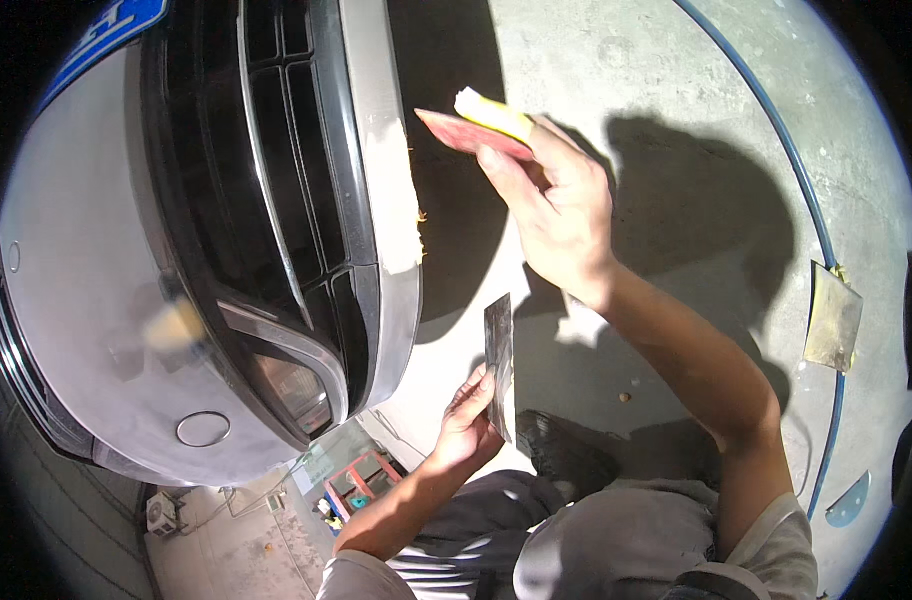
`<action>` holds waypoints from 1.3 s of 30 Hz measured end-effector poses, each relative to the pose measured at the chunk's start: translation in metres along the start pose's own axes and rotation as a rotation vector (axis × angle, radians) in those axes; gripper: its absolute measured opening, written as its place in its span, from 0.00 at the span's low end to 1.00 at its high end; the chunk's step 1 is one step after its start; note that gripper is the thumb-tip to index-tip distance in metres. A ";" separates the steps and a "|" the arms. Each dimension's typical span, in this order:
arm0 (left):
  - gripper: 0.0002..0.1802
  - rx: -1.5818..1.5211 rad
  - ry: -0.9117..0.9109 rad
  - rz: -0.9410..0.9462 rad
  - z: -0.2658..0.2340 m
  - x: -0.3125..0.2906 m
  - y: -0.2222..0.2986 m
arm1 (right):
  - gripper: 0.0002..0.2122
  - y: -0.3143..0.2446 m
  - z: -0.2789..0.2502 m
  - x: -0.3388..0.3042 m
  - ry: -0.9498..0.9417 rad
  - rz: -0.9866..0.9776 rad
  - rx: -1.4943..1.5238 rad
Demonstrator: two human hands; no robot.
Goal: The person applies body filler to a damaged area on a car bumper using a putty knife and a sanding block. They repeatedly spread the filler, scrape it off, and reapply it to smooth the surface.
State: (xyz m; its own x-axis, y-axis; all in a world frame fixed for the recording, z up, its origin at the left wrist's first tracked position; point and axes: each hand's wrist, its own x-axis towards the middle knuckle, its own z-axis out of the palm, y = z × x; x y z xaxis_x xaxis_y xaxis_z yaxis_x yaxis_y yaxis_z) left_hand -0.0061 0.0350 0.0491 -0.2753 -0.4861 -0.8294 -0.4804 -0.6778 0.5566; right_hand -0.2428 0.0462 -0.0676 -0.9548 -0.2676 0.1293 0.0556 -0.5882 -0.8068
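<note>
My right hand (571, 205) is raised beside the car bumper, its thumb and fingers closed on a thin red spreader (466, 133). A yellow strip with a whitish end (496, 113) lies against the spreader's upper side; whether it is filler or a separate piece I cannot tell. Lower down, my left hand (464, 425) grips a thin dark metal plate (500, 350), seen nearly edge-on. The light grey bumper (384, 190) has a pale patch with ragged yellowish filler along its right edge. The spreader is apart from the bumper.
The bumper's black grille (291, 150) and a fog lamp (294, 390) face me. Another filler patch (174, 325) marks the grey bodywork. A blue hose (776, 110) runs along the concrete floor, with a filler-smeared plate (833, 318) over it. A red frame (361, 480) stands beyond the car.
</note>
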 end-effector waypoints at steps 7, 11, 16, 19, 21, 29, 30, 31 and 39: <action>0.11 -0.074 -0.036 -0.027 -0.021 0.009 -0.021 | 0.13 0.006 0.019 0.016 0.082 -0.291 -0.088; 0.13 -0.122 0.031 -0.060 -0.033 0.012 -0.026 | 0.13 0.008 0.021 0.013 0.093 -0.424 -0.227; 0.11 -0.092 -0.021 -0.023 -0.034 0.019 -0.023 | 0.17 0.009 0.020 0.009 0.028 -0.435 -0.239; 0.09 -0.080 -0.062 -0.019 -0.029 0.022 -0.017 | 0.16 0.012 0.018 0.002 0.000 -0.399 -0.260; 0.09 -0.123 -0.009 -0.048 -0.026 0.022 -0.014 | 0.15 0.016 0.015 -0.003 -0.020 -0.372 -0.286; 0.08 -0.040 -0.022 0.029 -0.029 0.029 -0.010 | 0.16 0.024 0.009 -0.049 -0.173 -0.190 -0.203; 0.08 -0.057 -0.028 0.030 -0.028 0.032 -0.010 | 0.16 0.025 0.006 -0.053 -0.186 -0.191 -0.198; 0.08 -0.118 -0.040 0.024 -0.028 0.034 -0.010 | 0.16 0.023 0.001 -0.056 -0.186 -0.187 -0.212; 0.15 -0.305 -0.098 0.065 0.026 0.060 -0.002 | 0.13 -0.038 -0.071 -0.047 -0.229 -0.044 -0.354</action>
State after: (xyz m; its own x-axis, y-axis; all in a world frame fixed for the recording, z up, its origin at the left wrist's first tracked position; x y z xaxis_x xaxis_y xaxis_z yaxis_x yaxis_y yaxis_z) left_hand -0.0428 0.0213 -0.0036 -0.3826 -0.4883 -0.7844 -0.1913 -0.7887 0.5843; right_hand -0.2210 0.1356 -0.0837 -0.8620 -0.4343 0.2612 -0.1260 -0.3156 -0.9405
